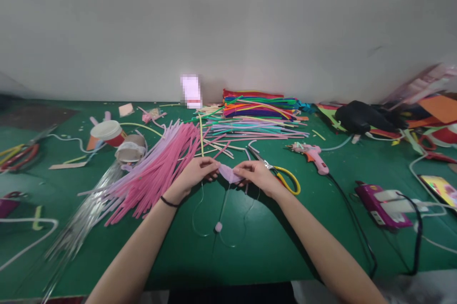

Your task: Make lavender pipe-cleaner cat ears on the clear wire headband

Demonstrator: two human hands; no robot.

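Note:
A small pale lilac piece (228, 173), shaped like a petal or leaf, is stretched between my two hands above the green table. My left hand (200, 171), with a dark band at the wrist, pinches its left end. At its right end the fingers of my right hand (257, 176) are closed on it. A thin clear stem (224, 204) hangs down from the piece to a small pale pink ball (218, 227). Fine clear thread (194, 218) loops around below my hands. Scissors with yellow handles (291, 181) lie just right of my right hand.
Pink pipe cleaners (160, 171) and clear rods (85, 213) spread at left, beside a paper cup (119, 138). Multicoloured pipe cleaners (260, 109) are stacked behind. At right lie a pink glue gun (316, 157) with its cord and a purple power strip (382, 206). A partition (228, 33) stands behind.

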